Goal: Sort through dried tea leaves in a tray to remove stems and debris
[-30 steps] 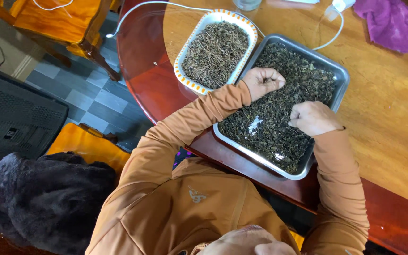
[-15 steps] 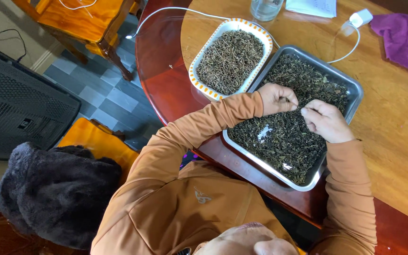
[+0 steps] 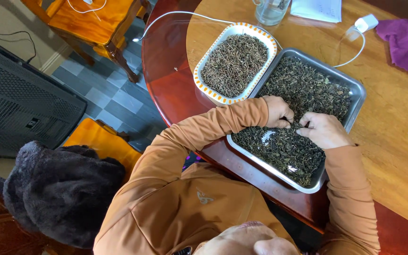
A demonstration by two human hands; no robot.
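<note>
A rectangular metal tray (image 3: 356, 89) on the round wooden table (image 3: 402, 141) holds a layer of dark dried leaves (image 3: 308, 85). My left hand (image 3: 277, 111) rests in the leaves near the tray's left edge, fingers curled down into them. My right hand (image 3: 325, 130) lies just to its right, fingers also curled and pinching at the leaves. The two hands nearly touch. Beside the tray, to the left, stands a white oblong dish with an orange-patterned rim (image 3: 197, 79), filled with thin brownish stems (image 3: 234, 63).
At the table's far side are a glass (image 3: 270, 9), a white paper (image 3: 317, 8), a white charger (image 3: 367, 22) with its cable and a purple cloth (image 3: 407, 40). A wooden chair (image 3: 79, 21), a black appliance (image 3: 20, 108) and a dark fuzzy garment (image 3: 62, 189) are to my left.
Both hands have drawn together in the middle of the tray and toward me. The right hand moved left to meet the left hand. The view has shifted slightly.
</note>
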